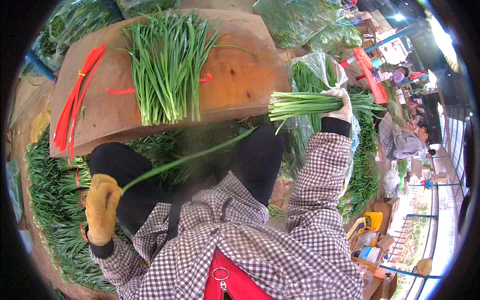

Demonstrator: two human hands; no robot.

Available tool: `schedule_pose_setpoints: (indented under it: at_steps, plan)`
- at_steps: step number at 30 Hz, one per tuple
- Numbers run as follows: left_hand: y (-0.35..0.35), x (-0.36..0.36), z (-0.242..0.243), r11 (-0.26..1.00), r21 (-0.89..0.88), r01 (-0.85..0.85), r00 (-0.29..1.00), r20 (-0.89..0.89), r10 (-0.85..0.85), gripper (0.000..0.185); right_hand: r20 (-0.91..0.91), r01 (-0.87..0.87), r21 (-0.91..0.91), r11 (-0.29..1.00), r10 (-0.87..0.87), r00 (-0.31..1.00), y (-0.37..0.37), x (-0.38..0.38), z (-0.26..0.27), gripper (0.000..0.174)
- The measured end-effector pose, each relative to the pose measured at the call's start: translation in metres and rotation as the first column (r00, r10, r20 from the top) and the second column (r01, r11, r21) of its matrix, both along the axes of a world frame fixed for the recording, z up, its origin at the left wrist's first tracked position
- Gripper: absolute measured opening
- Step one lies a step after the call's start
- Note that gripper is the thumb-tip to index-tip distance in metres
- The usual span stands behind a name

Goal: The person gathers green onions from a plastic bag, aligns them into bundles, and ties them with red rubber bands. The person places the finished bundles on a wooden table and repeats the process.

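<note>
My left hand [101,210], in a yellow glove, is closed around one end of a single long chive leaf [187,154]. The leaf stretches out over my knees. At the right, my right hand [339,103], in a pale thin glove, grips a bunch of garlic chives [300,104], its cut stem ends pointing left. A larger pile of garlic chives [168,71] lies on the wooden board [243,75] before me, stems towards me. A red tie strip [120,91] pokes out on the pile's left, and a red end [205,78] shows on its right.
A bundle of red tie strips [77,99] lies on the board's left side. Tied chive bundles [63,213] are stacked on the floor at my left. Beyond my right hand stands a clear plastic bag [315,71] with greens. Bagged greens [300,22] lie behind the board.
</note>
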State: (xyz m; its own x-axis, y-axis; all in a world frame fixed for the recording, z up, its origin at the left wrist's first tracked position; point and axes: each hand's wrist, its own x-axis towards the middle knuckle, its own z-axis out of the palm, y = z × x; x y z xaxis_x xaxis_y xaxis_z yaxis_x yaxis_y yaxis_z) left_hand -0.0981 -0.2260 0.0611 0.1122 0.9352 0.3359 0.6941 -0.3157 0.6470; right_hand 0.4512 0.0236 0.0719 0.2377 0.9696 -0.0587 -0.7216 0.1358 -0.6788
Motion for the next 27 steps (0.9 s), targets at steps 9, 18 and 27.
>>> schedule_pose_setpoints:
  at_steps: [9, 18, 27]
  plan:
    - [0.060, 0.082, -0.014, 0.937, -0.103, 0.333, 0.912, 0.288, -0.292, 0.024, 0.033, -0.109, 0.006, 0.994, 0.109, 0.993, 0.007, -0.043, 0.024, 0.014]
    - [0.133, 0.162, -0.060, 0.777, -0.273, 0.567, 0.357, 0.932, 0.067, 0.039, -0.029, -0.292, -0.058, 0.955, 0.290, 0.956, 0.017, -0.125, 0.021, 0.012]
    - [0.135, 0.152, -0.066, 0.790, -0.399, 0.466, 0.365, 0.900, 0.239, 0.023, 0.011, -0.380, -0.163, 0.910, 0.387, 0.922, 0.038, -0.152, 0.000, 0.017]
